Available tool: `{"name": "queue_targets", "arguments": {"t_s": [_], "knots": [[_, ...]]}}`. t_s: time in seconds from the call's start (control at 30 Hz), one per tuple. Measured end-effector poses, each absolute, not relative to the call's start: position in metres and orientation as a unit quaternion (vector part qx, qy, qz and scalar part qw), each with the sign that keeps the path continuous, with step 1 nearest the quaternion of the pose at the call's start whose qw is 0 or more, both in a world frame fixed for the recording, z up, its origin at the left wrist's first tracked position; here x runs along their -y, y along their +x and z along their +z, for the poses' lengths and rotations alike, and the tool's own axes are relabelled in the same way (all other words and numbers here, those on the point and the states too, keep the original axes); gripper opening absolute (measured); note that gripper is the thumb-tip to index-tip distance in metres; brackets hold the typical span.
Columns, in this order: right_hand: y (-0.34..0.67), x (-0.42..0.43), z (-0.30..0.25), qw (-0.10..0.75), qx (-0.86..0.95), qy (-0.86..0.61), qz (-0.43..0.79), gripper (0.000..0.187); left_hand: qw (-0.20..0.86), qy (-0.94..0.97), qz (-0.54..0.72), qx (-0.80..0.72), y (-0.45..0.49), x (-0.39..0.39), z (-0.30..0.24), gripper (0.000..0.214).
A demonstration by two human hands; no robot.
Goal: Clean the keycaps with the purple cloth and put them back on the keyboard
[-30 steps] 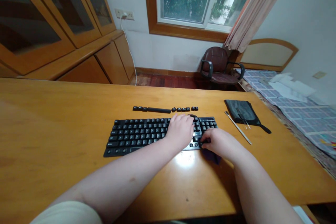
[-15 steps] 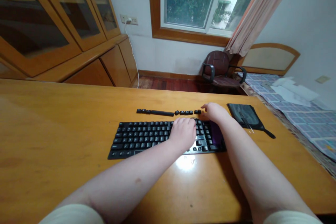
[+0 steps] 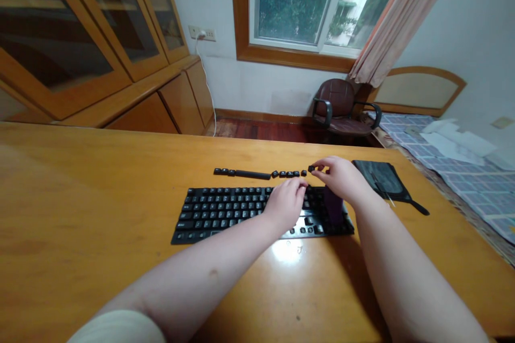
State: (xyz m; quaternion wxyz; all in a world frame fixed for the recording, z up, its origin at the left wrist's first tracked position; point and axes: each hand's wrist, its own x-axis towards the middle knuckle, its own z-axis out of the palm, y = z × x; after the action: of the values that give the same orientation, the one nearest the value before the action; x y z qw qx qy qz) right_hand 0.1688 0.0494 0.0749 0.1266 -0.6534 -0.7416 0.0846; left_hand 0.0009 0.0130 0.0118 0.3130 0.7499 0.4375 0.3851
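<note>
Past the bench [image 3: 120, 187], a chair [image 3: 337, 99] sits at one o'clock. Right hand [image 3: 340, 176] pinches a key [image 3: 311, 169]; left hand [image 3: 285, 202] touches keyboard [image 3: 225, 208], grip unclear.

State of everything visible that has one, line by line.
Keyboard: flat, some keycaps off
Loose keycaps: lined up beyond keyboard
Right hand: pinching the row's end keycap
Left hand: resting on keyboard
Purple item: below right hand, over keyboard's right end
Black pouch: lying on desk
Plug: in wall outlet
Curtain: drawn aside
</note>
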Motion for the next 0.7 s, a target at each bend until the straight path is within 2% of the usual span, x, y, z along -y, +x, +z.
{"name": "queue_targets", "arguments": {"t_s": [0.1,0.2,0.4,0.7], "knots": [[0.16,-0.028,0.085,0.233,0.76,-0.593,0.13,0.019,0.483,0.635,0.46,-0.39,0.002,-0.02,0.006,0.022],[0.152,-0.02,0.086,0.266,0.771,-0.555,0.164,0.016,0.572,0.537,0.508,-0.355,0.003,-0.025,0.004,0.029],[0.145,-0.021,0.09,0.272,0.791,-0.509,0.2,0.014,0.655,0.449,0.52,-0.315,0.002,-0.027,0.01,0.037],[0.136,-0.017,0.09,0.274,0.787,-0.519,0.192,0.016,0.701,0.412,0.525,-0.249,-0.002,-0.029,0.006,0.032]]}}
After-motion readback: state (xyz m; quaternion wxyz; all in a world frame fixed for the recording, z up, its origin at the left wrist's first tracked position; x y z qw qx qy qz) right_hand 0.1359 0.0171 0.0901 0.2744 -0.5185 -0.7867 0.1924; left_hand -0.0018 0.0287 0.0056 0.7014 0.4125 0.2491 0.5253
